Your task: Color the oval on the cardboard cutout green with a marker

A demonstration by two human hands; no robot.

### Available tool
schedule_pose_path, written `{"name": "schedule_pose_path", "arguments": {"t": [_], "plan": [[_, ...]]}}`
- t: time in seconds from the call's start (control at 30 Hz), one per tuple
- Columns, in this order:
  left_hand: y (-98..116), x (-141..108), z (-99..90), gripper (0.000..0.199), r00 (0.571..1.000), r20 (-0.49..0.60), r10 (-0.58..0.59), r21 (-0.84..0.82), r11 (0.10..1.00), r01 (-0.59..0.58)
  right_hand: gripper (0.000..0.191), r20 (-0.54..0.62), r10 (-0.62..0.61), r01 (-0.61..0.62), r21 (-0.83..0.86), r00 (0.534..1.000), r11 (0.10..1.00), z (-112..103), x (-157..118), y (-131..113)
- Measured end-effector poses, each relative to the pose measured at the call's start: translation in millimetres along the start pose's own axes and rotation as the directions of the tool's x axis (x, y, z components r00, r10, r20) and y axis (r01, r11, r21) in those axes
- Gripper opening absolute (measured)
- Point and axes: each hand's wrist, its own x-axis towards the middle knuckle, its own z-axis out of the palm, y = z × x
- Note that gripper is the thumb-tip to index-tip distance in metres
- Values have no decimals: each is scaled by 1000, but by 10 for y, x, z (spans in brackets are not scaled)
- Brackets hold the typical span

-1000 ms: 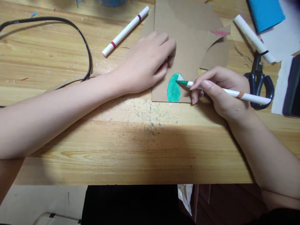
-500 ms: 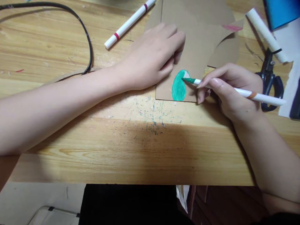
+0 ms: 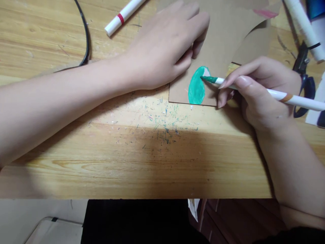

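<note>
My right hand pinches a white marker with a brown band and a green front end. The marker's tip touches a green oval patch near the lower edge of a sheet of brown cardboard. A small pale spot shows at the patch's upper right. My left hand rests on the cardboard to the left of the patch, back up and fingers curled under. Its fingertips are mostly hidden, and nothing shows in it.
Beyond my left wrist lies a white marker with a red band. Dark-handled scissors sit behind my right hand, with a white tube with a black band nearby. A black cable curves at left. Coloured specks mark the wooden table.
The view has shifted a little, so items on the table appear displaced. My right hand keeps the marker tip on the green patch; my left hand stays on the cardboard.
</note>
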Motion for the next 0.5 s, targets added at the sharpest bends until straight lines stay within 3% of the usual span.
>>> {"name": "schedule_pose_path", "arguments": {"t": [0.2,0.5], "plan": [[-5,-13,-9,46,1000,13,0,-11,1000,1,12,-14,-48,48,1,999,999,-5,11,38],[-42,-22,-2,44,1000,11,-5,-47,999,6,9,-43,-1,0,-34,999,999,13,7,-3]]}}
